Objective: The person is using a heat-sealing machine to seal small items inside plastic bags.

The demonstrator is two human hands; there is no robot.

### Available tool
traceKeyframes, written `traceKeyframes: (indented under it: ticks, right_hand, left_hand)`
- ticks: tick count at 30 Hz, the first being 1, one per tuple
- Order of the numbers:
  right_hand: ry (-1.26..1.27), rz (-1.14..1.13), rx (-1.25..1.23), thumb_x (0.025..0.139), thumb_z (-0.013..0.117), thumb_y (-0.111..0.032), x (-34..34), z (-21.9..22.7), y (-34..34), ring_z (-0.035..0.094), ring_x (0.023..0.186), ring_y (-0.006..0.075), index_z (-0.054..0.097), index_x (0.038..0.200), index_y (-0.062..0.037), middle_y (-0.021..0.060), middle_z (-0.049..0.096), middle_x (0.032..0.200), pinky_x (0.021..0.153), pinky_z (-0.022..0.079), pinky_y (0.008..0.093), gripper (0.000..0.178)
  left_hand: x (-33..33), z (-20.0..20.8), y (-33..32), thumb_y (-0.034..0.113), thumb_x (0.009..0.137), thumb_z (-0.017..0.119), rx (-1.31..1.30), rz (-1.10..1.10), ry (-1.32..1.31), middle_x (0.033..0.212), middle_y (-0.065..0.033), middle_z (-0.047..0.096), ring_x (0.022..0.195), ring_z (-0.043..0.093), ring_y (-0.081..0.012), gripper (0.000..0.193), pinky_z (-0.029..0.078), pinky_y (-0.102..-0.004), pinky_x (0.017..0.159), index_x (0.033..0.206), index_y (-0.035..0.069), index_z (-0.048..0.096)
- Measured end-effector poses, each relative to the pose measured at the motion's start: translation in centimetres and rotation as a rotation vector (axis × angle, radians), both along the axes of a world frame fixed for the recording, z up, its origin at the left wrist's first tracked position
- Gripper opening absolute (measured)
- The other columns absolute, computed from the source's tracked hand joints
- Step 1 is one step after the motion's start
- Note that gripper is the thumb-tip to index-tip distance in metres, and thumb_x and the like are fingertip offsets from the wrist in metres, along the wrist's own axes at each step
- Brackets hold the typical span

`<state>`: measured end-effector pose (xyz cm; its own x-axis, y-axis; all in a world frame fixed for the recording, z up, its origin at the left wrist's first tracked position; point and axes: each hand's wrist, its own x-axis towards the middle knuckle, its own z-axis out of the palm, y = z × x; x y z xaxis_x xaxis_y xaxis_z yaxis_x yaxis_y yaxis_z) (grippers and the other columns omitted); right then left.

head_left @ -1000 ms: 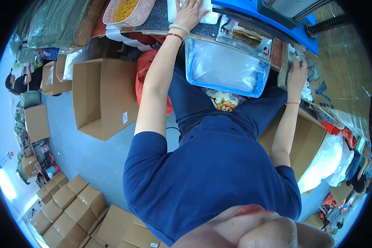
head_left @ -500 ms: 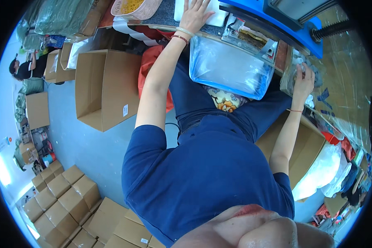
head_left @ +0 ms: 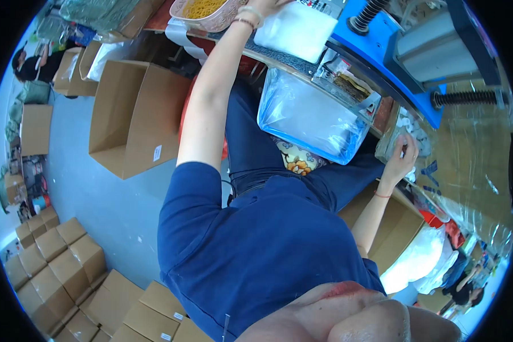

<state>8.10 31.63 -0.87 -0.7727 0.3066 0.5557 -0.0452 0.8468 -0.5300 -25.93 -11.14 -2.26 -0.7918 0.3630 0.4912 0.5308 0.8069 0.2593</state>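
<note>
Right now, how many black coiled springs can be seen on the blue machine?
2: one black spring at the picture's top edge, a second spring lower and farther right. Others may be hidden behind the blue machine.

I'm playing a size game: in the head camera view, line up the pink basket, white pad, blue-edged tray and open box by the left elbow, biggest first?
1. Open box
2. Blue-edged tray
3. White pad
4. Pink basket (only part shows)

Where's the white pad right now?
In the head view, the white pad lies at the top, just right of centre, beside your left hand, between the pink basket on its left and the blue machine on its right.
</note>
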Motion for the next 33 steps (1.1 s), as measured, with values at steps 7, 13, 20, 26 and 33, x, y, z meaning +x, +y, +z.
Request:
traceKeyframes:
  ticks: [7,13,20,26,33]
  right_hand:
    - [-0.023,-0.012,0.020,0.093,0.066,-0.014,0.7,1.0,-3.0,0.061,0.103,0.0248,0.067,0.112,-0.0025,0.0127,0.063,0.118,0.080,0.051,0.0323,0.022]
    - [-0.018,0.097,0.053,0.092,0.067,-0.013,0.6,0.9,-5.0,0.061,0.102,0.0240,0.067,0.111,-0.0031,0.0121,0.063,0.117,0.080,0.051,0.0322,0.021]
    - [-0.047,0.137,0.044,0.091,0.067,-0.010,1.0,0.9,-5.5,0.060,0.098,0.0232,0.067,0.111,-0.0029,0.0117,0.062,0.116,0.078,0.050,0.0316,0.021]
    - [-0.062,0.120,0.023,0.091,0.067,-0.010,1.5,1.1,-5.1,0.060,0.098,0.0230,0.067,0.109,-0.0027,0.0111,0.062,0.115,0.077,0.050,0.0312,0.019]
    - [-0.028,0.158,0.101,0.091,0.067,-0.010,1.5,1.2,-6.6,0.061,0.101,0.0242,0.067,0.108,-0.0018,0.0118,0.062,0.115,0.077,0.051,0.0309,0.018]
  left_hand:
    - [-2.5,-1.5,-0.1,0.023,0.101,0.040,-0.104,-0.090,-0.114,0.115,-0.0171,0.063,0.103,0.061,-0.0377,0.033,0.049,-0.0446,0.089,0.123,0.012,0.061]
    - [-2.8,-3.1,0.2,0.014,0.096,0.044,-0.330,-0.013,0.056,0.111,-0.0156,0.064,0.105,0.062,-0.0324,0.032,0.049,-0.0413,0.091,0.123,0.014,0.061]
    - [-2.8,-3.4,0.5,0.024,0.101,0.040,-0.059,0.055,-0.117,0.115,-0.0188,0.065,0.109,0.060,-0.0338,0.032,0.047,-0.0417,0.094,0.116,0.008,0.064]
    - [0.4,3.0,2.3,0.044,0.097,0.048,-0.037,0.275,-0.365,0.105,-0.0207,0.068,0.104,0.063,-0.0348,0.045,0.049,-0.0437,0.090,0.110,0.007,0.069]
    - [-3.4,4.4,7.2,0.027,0.082,0.067,-0.093,0.021,-0.308,0.109,-0.0168,0.069,0.104,0.065,-0.0355,0.029,0.051,-0.0461,0.090,0.108,0.015,0.071]
